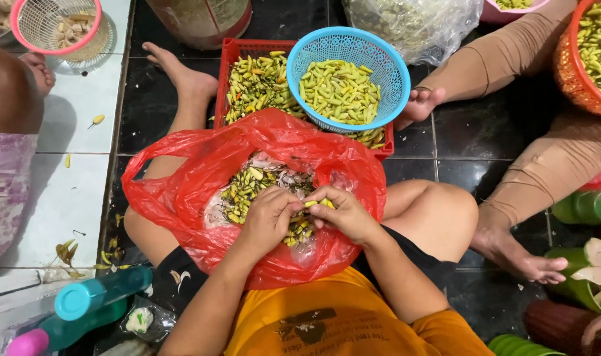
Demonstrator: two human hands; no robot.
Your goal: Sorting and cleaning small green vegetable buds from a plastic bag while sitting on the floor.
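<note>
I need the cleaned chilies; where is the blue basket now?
The blue basket sits top centre in the head view, resting on the red crate, just beyond the red bag.

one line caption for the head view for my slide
Both hands, left hand and right hand, pinch a small chili over a red plastic bag of chilies.

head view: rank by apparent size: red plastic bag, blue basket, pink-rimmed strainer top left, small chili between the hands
1. red plastic bag, though nearest the camera
2. blue basket
3. pink-rimmed strainer, partly cut off by the frame, so unsure
4. chili, pinched between left hand and right hand
</note>
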